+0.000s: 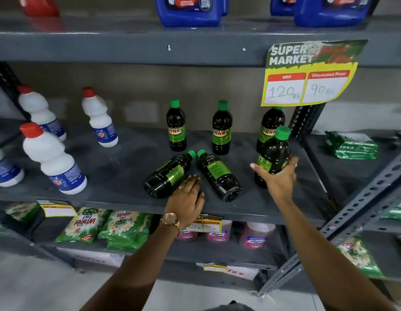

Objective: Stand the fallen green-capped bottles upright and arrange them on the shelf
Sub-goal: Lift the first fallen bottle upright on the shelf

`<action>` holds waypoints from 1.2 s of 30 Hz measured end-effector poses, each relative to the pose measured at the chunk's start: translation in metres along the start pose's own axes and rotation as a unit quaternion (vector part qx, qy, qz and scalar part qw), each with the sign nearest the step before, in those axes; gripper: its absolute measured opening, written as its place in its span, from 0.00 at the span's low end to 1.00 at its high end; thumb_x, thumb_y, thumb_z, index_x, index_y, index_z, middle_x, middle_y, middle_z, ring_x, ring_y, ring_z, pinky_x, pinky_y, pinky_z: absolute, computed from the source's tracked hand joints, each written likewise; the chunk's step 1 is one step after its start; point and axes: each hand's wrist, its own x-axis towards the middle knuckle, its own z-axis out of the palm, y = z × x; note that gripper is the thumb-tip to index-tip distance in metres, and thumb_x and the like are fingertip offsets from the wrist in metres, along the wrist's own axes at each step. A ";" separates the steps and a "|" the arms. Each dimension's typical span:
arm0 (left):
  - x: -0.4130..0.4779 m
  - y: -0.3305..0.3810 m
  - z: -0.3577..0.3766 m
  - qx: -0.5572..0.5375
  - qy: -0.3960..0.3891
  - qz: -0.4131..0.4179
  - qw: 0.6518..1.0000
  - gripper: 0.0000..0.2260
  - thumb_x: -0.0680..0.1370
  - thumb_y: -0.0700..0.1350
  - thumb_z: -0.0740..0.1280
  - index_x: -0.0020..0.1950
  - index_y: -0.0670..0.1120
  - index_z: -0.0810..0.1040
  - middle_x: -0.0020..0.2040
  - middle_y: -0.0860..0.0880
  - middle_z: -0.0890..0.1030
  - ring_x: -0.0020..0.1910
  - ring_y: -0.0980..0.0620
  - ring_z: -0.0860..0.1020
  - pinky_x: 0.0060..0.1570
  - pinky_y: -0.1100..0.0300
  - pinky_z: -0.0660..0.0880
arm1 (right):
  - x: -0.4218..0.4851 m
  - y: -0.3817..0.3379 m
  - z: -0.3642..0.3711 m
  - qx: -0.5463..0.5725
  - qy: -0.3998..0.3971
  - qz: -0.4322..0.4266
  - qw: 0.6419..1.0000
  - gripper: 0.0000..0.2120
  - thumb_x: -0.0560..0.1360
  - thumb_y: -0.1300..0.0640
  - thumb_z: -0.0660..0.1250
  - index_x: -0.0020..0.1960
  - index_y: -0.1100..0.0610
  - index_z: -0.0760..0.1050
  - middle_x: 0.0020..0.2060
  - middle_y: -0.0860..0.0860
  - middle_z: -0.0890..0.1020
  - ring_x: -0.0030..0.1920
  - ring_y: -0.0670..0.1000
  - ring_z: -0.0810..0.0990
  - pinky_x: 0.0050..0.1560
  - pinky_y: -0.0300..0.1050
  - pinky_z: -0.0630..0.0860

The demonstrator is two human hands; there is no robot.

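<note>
Bottles you handle: dark, near-black liquid, bright green caps, green labels with red-and-yellow lettering.
Shelf in front of you: flat dark grey.
Bottles on your left: white, red caps, blue labels.
Price sign: green top, yellow border, red-and-white boxes.
Jugs above you: blue.
Packets below: green, floral print.
</note>
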 end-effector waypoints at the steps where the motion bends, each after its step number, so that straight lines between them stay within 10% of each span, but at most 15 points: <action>1: 0.000 0.000 0.000 -0.002 0.000 0.001 1.000 0.23 0.80 0.50 0.54 0.73 0.41 0.63 0.74 0.43 0.66 0.74 0.47 0.62 0.73 0.55 0.59 | -0.001 0.004 0.000 0.008 -0.012 -0.008 1.000 0.37 0.58 0.48 0.81 0.59 0.48 0.63 0.48 0.41 0.76 0.48 0.38 0.76 0.46 0.31 0.71; 5: 0.000 -0.001 0.002 -0.001 0.002 -0.002 1.000 0.23 0.80 0.51 0.54 0.73 0.42 0.63 0.74 0.44 0.66 0.74 0.48 0.62 0.72 0.55 0.60 | -0.002 0.024 -0.009 0.009 -0.044 -0.004 0.999 0.31 0.63 0.59 0.78 0.62 0.51 0.69 0.47 0.45 0.80 0.47 0.38 0.80 0.48 0.42 0.77; 11: 0.000 -0.003 0.002 0.003 0.002 0.002 1.000 0.23 0.80 0.51 0.54 0.73 0.42 0.63 0.74 0.44 0.66 0.75 0.48 0.60 0.72 0.58 0.55 | -0.008 0.009 0.008 -0.049 0.019 -0.013 0.999 0.40 0.54 0.44 0.82 0.59 0.57 0.68 0.56 0.54 0.74 0.59 0.53 0.72 0.60 0.48 0.72; 16: 0.001 -0.004 0.003 0.001 -0.003 0.005 1.000 0.24 0.80 0.52 0.53 0.74 0.42 0.61 0.75 0.44 0.64 0.75 0.49 0.59 0.72 0.59 0.52 | -0.018 0.024 0.013 0.026 -0.010 0.020 0.999 0.34 0.64 0.64 0.75 0.67 0.57 0.68 0.51 0.47 0.75 0.52 0.48 0.78 0.48 0.32 0.75; 19: -0.001 -0.004 0.003 0.006 0.002 0.013 1.000 0.24 0.80 0.53 0.53 0.73 0.42 0.63 0.74 0.44 0.65 0.75 0.49 0.60 0.73 0.58 0.53 | -0.024 0.025 0.009 0.015 0.011 0.001 1.000 0.37 0.61 0.56 0.80 0.66 0.55 0.69 0.51 0.46 0.79 0.50 0.37 0.78 0.50 0.29 0.74; 24: -0.003 0.000 -0.002 0.012 0.026 0.020 0.999 0.23 0.79 0.51 0.53 0.70 0.41 0.68 0.71 0.43 0.70 0.73 0.50 0.64 0.72 0.58 0.55 | -0.019 0.009 0.022 -0.046 0.052 0.004 0.998 0.44 0.55 0.48 0.83 0.64 0.59 0.66 0.61 0.58 0.69 0.64 0.57 0.67 0.68 0.54 0.66; 30: -0.004 0.002 -0.002 0.017 0.031 0.013 0.999 0.22 0.79 0.51 0.54 0.70 0.42 0.69 0.71 0.44 0.71 0.72 0.51 0.65 0.72 0.58 0.55 | -0.021 0.021 0.013 0.013 0.020 -0.012 1.000 0.34 0.59 0.52 0.81 0.60 0.53 0.69 0.52 0.52 0.79 0.50 0.48 0.79 0.56 0.52 0.78; 36: -0.004 0.003 -0.005 0.017 0.018 0.006 1.000 0.23 0.79 0.51 0.54 0.70 0.42 0.68 0.71 0.45 0.70 0.73 0.51 0.64 0.72 0.59 0.55 | -0.013 0.015 0.016 0.023 0.027 -0.002 0.999 0.41 0.52 0.41 0.82 0.57 0.48 0.64 0.56 0.52 0.71 0.57 0.53 0.75 0.58 0.47 0.75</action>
